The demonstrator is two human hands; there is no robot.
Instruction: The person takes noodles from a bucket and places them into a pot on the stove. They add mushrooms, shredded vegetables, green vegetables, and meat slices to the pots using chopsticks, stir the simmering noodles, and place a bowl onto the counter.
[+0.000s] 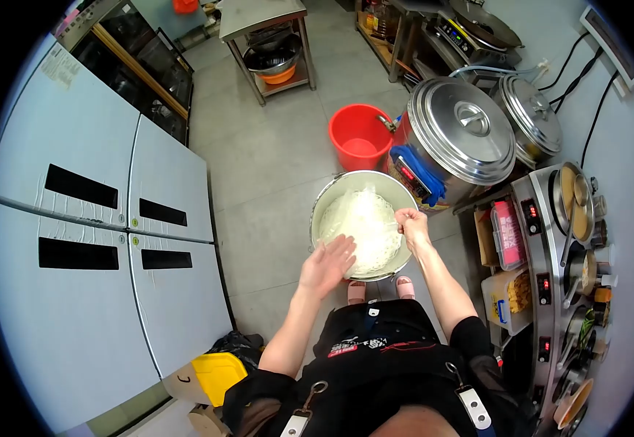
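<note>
A large round pot (318, 218) stands on the floor right in front of me, holding a pale, whitish mass of what looks like noodles (363, 226). My left hand (327, 265) is over the pot's near left part, fingers stretched out and palm turned up, with nothing in it. At the pot's right rim is my right hand (411, 224), its fingers curled together; what they hold, if anything, is too small to make out.
Beyond the pot stands a red bucket (360, 156). A big lidded steel pot (461, 131) with a blue cloth (420, 171) is at the right. A counter (541, 255) runs along my right, white refrigerators (76, 218) along my left. A steel table (262, 18) is farther off.
</note>
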